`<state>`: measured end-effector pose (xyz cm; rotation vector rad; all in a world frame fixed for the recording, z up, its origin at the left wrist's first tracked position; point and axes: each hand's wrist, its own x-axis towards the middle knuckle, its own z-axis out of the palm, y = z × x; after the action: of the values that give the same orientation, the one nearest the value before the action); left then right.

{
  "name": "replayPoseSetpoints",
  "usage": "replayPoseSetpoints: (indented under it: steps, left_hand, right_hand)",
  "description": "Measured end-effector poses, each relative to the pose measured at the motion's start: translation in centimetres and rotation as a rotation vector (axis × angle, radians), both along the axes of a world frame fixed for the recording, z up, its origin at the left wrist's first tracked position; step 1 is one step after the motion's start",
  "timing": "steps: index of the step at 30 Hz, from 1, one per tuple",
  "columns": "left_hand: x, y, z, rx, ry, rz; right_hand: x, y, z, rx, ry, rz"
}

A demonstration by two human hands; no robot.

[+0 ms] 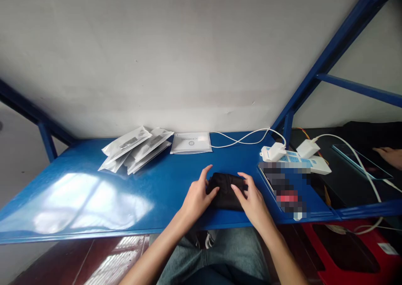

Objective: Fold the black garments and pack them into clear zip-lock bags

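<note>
A folded piece of black cloth [226, 195] lies on the blue tabletop [163, 201] near its front edge. At the cloth's left side, my left hand [198, 196] has its thumb on top and its index finger raised, with other fingers tucked at the edge. On the opposite side my right hand [251, 198] also presses a thumb onto the cloth, its index finger lifted and the other fingers partly hidden. Both hands hold the cloth by its sides.
Several white plastic pouches [132, 146] are piled at the back left. One flat printed pouch [191, 143] lies by the wall. On the right are a power strip [315, 164] with white chargers and cables, a pixelated phone [284, 188], and another person's hand [388, 156] beside a phone [361, 161].
</note>
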<state>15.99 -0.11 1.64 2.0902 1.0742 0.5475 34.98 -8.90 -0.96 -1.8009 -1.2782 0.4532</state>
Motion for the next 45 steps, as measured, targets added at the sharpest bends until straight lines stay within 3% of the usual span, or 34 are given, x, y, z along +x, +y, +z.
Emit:
replayPoseSetpoints:
  steps: [3, 6, 12, 15, 18, 22, 25, 30, 34, 39, 45]
  left_hand:
    - [0.8, -0.6, -1.0, 0.269, 0.211, 0.083]
    - [1.0, -1.2, -2.0, 0.487, 0.340, 0.103]
    - [-0.2, -1.1, -2.3, 0.526, 0.320, 0.027]
    - [-1.5, 1.3, -0.9, 0.449, 0.312, 0.018]
    - [-3.1, 5.2, 0.7, 0.422, 0.330, 0.047]
    - [-4.7, 9.3, 1.6, 0.455, 0.345, -0.098]
    - [-5.4, 11.1, 1.3, 0.492, 0.327, -0.127]
    - [-6.1, 14.1, 0.1, 0.637, 0.359, 0.120]
    - [-6.2, 15.8, -0.5, 0.555, 0.462, 0.053]
    - [-5.8, 14.4, 0.4, 0.499, 0.513, 0.015]
    - [-5.8, 6.8, 1.3, 0.444, 0.574, -0.051]
  right_hand:
    - [-0.5, 0.7, 0.2, -0.059, -0.341, -0.072]
    - [-0.2, 1.1, 0.4, -0.107, -0.533, -0.105]
    - [-0.5, 1.5, 1.3, 0.050, -0.639, -0.076]
    - [-1.6, 1.2, 1.1, 0.078, -0.553, -0.014]
    - [-2.1, 1.0, -0.4, -0.032, -0.484, 0.006]
    - [-1.5, 1.8, -1.7, -0.119, -0.437, 0.036]
    - [-1.2, 3.4, -0.6, -0.183, -0.411, 0.174]
    - [-1.4, 7.4, 2.7, -0.313, -0.374, 0.471]
    - [-1.1, 9.8, 4.1, -0.320, -0.397, 0.591]
    - [-0.1, 10.7, 5.3, -0.456, -0.216, 0.632]
    - [0.1, 8.5, 5.8, -0.586, -0.174, 0.615]
